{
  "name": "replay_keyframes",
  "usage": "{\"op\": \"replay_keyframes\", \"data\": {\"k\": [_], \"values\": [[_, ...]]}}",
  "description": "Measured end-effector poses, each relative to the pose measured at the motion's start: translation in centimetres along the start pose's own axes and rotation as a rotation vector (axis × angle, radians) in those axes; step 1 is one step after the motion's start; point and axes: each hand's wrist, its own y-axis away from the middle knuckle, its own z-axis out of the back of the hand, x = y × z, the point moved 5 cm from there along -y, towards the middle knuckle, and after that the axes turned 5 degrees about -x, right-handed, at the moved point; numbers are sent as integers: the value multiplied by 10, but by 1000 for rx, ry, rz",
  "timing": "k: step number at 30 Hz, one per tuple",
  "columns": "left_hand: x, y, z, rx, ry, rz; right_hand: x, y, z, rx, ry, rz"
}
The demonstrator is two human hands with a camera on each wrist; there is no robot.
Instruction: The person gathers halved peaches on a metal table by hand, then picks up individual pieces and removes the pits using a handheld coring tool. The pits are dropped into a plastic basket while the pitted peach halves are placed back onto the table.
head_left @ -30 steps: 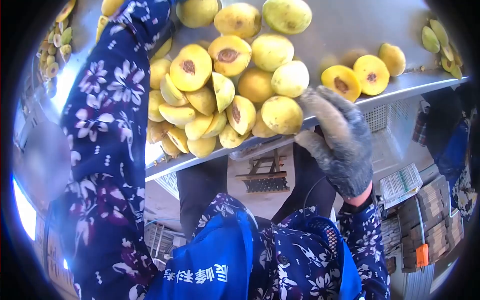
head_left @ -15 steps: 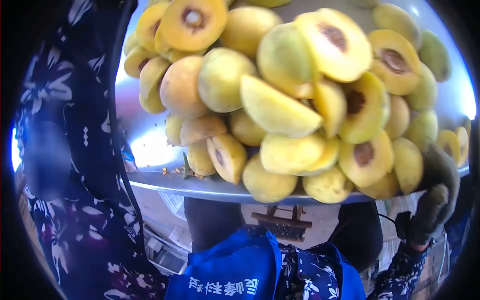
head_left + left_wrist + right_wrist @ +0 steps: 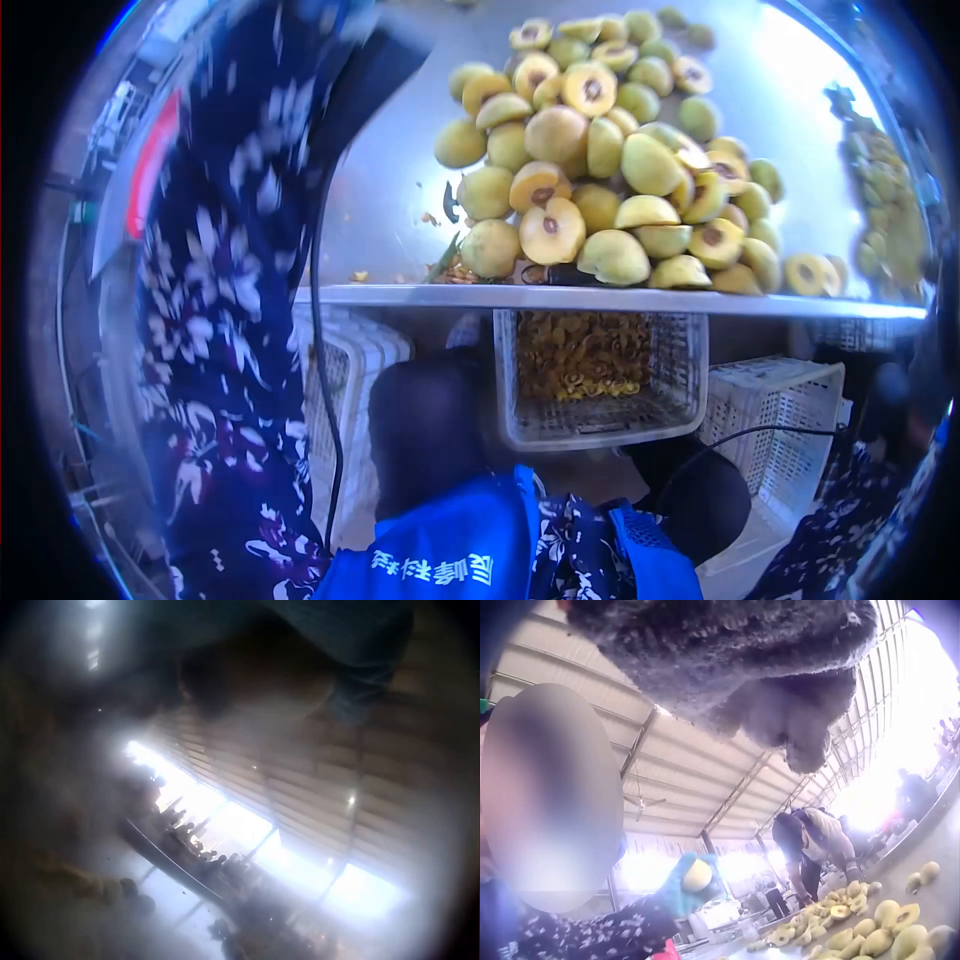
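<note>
A heap of yellow peaches [image 3: 655, 165], many cut in half with pit hollows showing, lies on a metal table [image 3: 385, 190]. In the right wrist view my left hand [image 3: 673, 894], in a teal glove, grips a pale yellow peach piece [image 3: 697, 876] raised over the table. The left wrist view is hazy, with teal glove cloth [image 3: 360, 645] along its top. My right hand [image 3: 720, 660], in a grey fuzzy glove, spans the top of the right wrist view, fingers loosely bent, nothing visible in them. In the head view it is lost in the dark right side.
Below the table edge [image 3: 620, 296] stands a white crate [image 3: 600, 436] holding brown scraps. More crates [image 3: 785, 430] flank my legs. A cable [image 3: 316, 400] hangs by my left sleeve. Another fruit pile [image 3: 885, 210] lies at right. Someone [image 3: 821, 840] leans over the table opposite.
The head view has shifted, so the heap appears smaller and farther off and the scrap crate shows. My right hand has left the heap's right side, away from the table edge.
</note>
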Motion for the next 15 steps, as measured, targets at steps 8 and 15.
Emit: {"op": "replay_keyframes", "data": {"k": [8,15], "values": [[-84,184,17,-406,357,-79,128,76,131,40,155,124],[-18,218,-89,-468,1210,493,139,144,102,280,-72,-231]]}}
